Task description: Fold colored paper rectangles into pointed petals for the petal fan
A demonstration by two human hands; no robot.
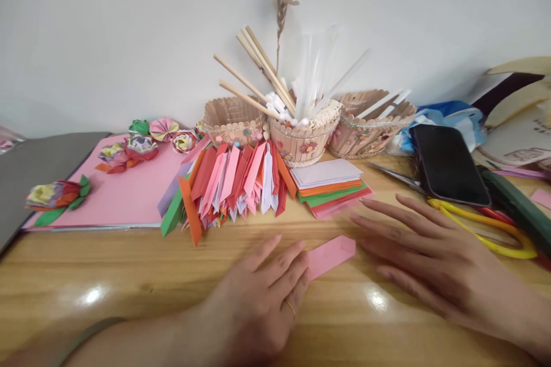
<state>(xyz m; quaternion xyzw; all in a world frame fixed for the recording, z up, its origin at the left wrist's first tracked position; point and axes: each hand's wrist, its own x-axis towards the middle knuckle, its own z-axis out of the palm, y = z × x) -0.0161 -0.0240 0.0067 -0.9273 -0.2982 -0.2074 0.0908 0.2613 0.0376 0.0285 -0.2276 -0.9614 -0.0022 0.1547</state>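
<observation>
A small strip of folded pink paper (333,255) lies on the wooden table, its right end cut to slanted corners and faint creases across it. My left hand (269,292), palm down with a ring on one finger, rests at the strip's left end and covers part of it. Those fingers are stretched out over the table. To the right of the strip, my right hand (434,258) hovers with its fingers spread and holds nothing; it looks slightly blurred. Just behind the strip is a stack of coloured paper rectangles (329,183), lilac on top.
Many folded paper strips (232,178) lie heaped behind my left hand. Decorated baskets (307,140) hold sticks and clear tubes against the wall. Paper flowers (142,149) sit on pink sheets (124,200) at left. A phone (450,163) and yellow-handled scissors (512,252) are at right.
</observation>
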